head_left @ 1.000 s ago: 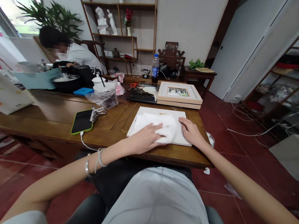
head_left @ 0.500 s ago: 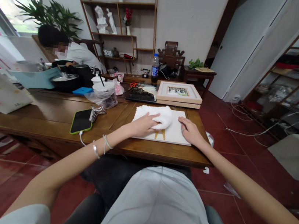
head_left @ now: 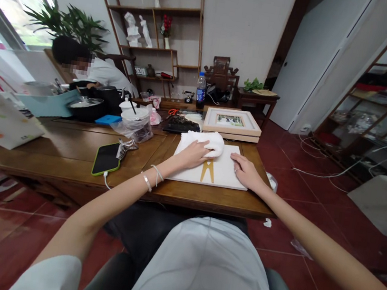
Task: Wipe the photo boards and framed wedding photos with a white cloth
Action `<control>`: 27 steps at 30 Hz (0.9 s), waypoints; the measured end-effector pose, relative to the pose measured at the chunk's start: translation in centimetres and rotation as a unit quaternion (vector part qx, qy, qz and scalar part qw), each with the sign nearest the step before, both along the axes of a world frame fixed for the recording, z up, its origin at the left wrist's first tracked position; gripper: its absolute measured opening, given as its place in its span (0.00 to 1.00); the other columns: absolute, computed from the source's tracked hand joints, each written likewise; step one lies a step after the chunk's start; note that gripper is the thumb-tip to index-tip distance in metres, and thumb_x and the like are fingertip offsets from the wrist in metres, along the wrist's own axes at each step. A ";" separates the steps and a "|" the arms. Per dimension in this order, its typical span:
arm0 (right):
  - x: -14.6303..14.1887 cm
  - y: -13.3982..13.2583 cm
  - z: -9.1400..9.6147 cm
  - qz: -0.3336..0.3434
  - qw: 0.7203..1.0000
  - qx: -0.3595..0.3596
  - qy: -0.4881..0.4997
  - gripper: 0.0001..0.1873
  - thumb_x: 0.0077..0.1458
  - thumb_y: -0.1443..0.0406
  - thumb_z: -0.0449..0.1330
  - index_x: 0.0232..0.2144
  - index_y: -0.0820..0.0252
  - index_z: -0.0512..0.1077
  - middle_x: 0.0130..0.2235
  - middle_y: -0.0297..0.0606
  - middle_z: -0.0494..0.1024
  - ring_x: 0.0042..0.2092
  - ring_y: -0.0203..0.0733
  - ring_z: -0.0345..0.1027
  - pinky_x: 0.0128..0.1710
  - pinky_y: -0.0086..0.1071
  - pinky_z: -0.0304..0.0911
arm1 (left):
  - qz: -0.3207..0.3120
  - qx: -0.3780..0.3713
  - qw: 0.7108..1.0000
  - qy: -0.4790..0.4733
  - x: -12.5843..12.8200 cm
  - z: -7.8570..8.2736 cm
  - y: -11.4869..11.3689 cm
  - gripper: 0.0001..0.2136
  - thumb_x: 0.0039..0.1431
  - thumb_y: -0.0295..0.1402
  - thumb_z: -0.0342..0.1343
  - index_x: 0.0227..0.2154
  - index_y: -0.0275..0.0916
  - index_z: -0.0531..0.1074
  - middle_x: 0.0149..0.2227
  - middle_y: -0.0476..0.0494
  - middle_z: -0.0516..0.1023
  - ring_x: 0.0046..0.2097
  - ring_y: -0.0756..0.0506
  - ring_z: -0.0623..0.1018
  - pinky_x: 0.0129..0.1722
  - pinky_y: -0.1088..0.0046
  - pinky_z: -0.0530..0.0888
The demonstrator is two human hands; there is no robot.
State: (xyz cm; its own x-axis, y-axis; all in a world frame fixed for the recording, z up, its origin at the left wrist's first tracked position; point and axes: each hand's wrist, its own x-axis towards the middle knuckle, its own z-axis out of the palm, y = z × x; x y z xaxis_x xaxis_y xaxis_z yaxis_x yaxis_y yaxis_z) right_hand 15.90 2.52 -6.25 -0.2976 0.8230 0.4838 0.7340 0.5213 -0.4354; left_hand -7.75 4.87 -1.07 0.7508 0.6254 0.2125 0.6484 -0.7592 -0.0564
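Observation:
A white fluffy towel [head_left: 217,141] lies bunched on a flat white board [head_left: 226,178] at the table's near edge. My left hand [head_left: 195,154] presses on the towel, its fingers gripping the folds. Below the towel, a golden-yellow shape like a letter A [head_left: 208,172] shows on the board; its top is close to the towel's lower edge. My right hand [head_left: 243,167] rests on the board's right side with fingers stretched out, holding nothing and apart from the towel.
Behind the board stand a framed picture [head_left: 232,121], a black sheet [head_left: 182,123] and a cola bottle [head_left: 200,91]. Left on the table are a charging phone [head_left: 107,159], a bagged cup [head_left: 135,120] and a blue box [head_left: 50,103]. A co-worker [head_left: 104,72] bends at the far left.
My left hand and the towel have moved away from me, up the board, uncovering more of the yellow shape. My right hand has stayed in place.

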 end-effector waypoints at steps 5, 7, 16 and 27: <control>-0.1 0.0 0.1 0.001 1.000 -0.002 -0.006 0.23 0.51 0.74 0.49 0.49 0.64 0.71 0.53 0.48 0.71 0.56 0.48 0.62 0.58 0.45 0.55 | -0.015 -0.013 0.999 0.028 0.7 0.2 -5.1 0.16 0.62 0.33 0.46 0.52 0.43 0.68 0.60 0.38 0.63 0.64 0.36 0.56 0.57 0.51 0.58; -0.1 0.0 0.0 0.005 1.000 0.002 -0.005 0.23 0.51 0.74 0.48 0.49 0.65 0.71 0.53 0.49 0.71 0.56 0.48 0.62 0.58 0.45 0.55 | -0.029 -0.018 0.998 0.045 0.8 0.4 -7.7 0.16 0.60 0.31 0.48 0.50 0.44 0.69 0.61 0.40 0.61 0.64 0.35 0.55 0.57 0.49 0.57; 0.2 0.3 -0.3 0.018 1.000 -0.001 0.017 0.22 0.51 0.73 0.50 0.48 0.62 0.71 0.53 0.46 0.71 0.56 0.49 0.62 0.57 0.46 0.55 | -0.085 -0.020 0.995 0.052 0.3 0.8 -11.4 0.14 0.61 0.32 0.47 0.49 0.41 0.70 0.62 0.41 0.59 0.65 0.38 0.53 0.59 0.51 0.56; -0.1 -0.1 0.3 0.016 1.000 0.005 -0.001 0.24 0.51 0.74 0.48 0.49 0.63 0.71 0.53 0.47 0.71 0.56 0.48 0.62 0.57 0.44 0.55 | 0.007 -0.048 0.999 0.021 2.9 1.0 -0.1 0.19 0.65 0.41 0.40 0.48 0.36 0.69 0.53 0.33 0.70 0.59 0.37 0.63 0.54 0.57 0.62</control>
State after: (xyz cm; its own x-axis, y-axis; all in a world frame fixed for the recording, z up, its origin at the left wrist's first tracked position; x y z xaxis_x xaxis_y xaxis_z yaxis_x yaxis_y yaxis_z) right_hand 15.79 2.43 -5.98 -0.3243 0.8084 0.4913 0.7181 0.5485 -0.4284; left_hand -4.83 4.74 -0.04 0.7493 0.6512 0.1205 0.6570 -0.7538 -0.0112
